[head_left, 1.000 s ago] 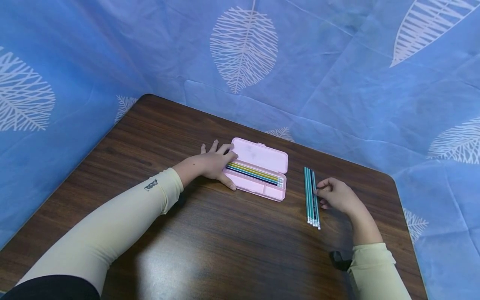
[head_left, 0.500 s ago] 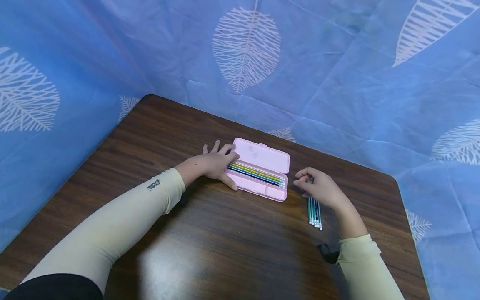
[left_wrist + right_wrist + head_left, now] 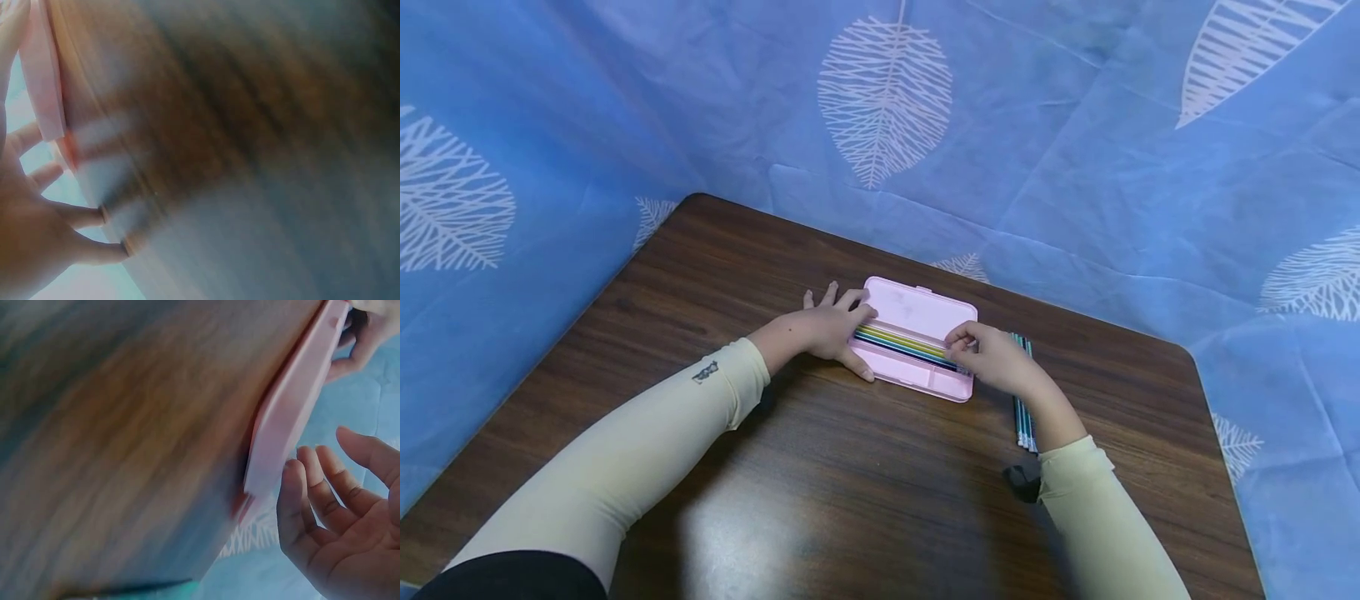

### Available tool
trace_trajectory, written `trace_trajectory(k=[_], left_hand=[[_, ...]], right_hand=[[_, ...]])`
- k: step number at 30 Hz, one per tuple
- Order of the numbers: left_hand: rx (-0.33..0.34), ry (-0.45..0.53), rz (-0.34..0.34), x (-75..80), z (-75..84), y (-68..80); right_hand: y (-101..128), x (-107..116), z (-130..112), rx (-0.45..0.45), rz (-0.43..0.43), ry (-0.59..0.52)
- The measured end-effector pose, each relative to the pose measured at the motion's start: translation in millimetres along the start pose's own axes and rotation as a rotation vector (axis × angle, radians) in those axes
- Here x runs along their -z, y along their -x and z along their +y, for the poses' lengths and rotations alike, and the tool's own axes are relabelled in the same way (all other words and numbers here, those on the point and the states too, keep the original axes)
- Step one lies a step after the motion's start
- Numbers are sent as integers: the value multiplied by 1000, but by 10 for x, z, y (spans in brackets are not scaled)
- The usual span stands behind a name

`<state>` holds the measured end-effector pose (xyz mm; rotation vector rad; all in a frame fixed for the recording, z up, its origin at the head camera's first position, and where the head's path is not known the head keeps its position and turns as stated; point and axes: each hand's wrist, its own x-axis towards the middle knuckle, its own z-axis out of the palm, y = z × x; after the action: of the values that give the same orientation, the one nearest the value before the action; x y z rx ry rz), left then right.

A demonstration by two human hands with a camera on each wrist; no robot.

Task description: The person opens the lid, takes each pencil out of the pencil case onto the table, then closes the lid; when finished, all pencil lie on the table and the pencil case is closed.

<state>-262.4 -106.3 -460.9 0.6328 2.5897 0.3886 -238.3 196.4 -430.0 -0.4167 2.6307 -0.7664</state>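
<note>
Pencil case (image 3: 917,340) open on table (image 3: 820,467), left hand (image 3: 823,329) flat, fingers straight, steadying its left end; right hand (image 3: 992,360) curled over the right end, hold on pencils (image 3: 904,342) unclear; risk: nudging spare pencils (image 3: 1021,421) rolling.
</note>
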Motion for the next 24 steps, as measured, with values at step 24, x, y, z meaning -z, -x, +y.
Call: trace_trajectory(k=[24], left_hand=[[8,2,-9,6,24,-2]], right_hand=[[-244,-290,-219,136,-46,202]])
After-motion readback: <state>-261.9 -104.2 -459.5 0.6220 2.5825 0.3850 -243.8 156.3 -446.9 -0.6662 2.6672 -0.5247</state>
